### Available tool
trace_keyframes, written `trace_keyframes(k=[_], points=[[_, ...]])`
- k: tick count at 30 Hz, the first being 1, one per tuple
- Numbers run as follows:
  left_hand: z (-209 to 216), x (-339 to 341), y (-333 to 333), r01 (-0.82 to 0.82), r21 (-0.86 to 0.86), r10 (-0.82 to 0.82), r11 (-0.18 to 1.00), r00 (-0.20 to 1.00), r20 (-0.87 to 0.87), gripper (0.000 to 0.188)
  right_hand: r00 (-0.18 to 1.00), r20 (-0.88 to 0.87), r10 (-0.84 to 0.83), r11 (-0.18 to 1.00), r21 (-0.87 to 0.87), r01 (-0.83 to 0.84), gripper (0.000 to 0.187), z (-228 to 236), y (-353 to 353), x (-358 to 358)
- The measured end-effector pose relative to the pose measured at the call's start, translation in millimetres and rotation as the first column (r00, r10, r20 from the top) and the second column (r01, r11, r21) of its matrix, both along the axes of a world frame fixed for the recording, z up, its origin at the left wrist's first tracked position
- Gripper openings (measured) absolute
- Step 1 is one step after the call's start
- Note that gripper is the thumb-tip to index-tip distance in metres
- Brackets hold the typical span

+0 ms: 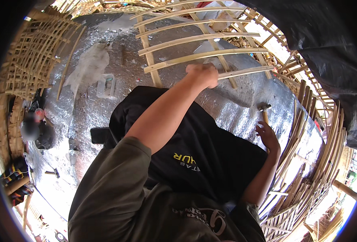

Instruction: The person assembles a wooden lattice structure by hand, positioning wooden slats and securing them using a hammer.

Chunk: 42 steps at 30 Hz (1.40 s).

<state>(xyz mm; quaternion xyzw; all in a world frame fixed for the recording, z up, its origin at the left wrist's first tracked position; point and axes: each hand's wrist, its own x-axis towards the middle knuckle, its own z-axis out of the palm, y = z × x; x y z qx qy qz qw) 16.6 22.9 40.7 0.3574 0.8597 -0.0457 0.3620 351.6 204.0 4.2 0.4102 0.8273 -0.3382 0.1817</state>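
Observation:
In front of me lies a slatted bamboo frame, its pale strips nailed across several longer bars. My left hand is closed around the nearest bamboo strip, which sticks out to the right of the fist; the part inside the fist is hidden. Lower right, my right hand has its fingers curled at the wooden handle of a hammer. The hammer head points away from me, just above the silvery sheet, apart from the frame.
A silvery sheet covers the floor. To the left are a clear plastic box and a dark phone. Woven bamboo panels lean far left; stacked bamboo strips line the right. A dark tarp hangs upper right.

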Motion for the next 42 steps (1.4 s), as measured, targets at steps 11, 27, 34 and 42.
trace_keyframes(k=[11,27,34,42], points=[[0.1,-3.0,0.1,0.008,-0.095,0.015,0.995,0.972,0.235,0.109,0.999,-0.052,-0.005,1.0,0.023,0.007,0.039,-0.8,-4.2,-0.8],[-1.4,3.1,-2.9,0.019,0.118,-0.017,0.993,1.0,-0.023,0.038,0.995,-0.102,0.011,1.0,0.024,-0.009,0.036,-5.0,0.7,3.6],[-13.7,4.1,-3.0,0.056,0.14,-0.046,0.989,0.996,-0.075,0.039,0.998,-0.066,-0.008,1.0,0.007,0.009,0.037,2.4,-2.7,-1.2],[-25.0,4.8,-7.5,0.071,0.235,-0.049,0.969,0.994,-0.097,0.037,0.997,-0.075,0.021,1.0,0.019,-0.019,0.044,-1.1,1.7,3.1]])
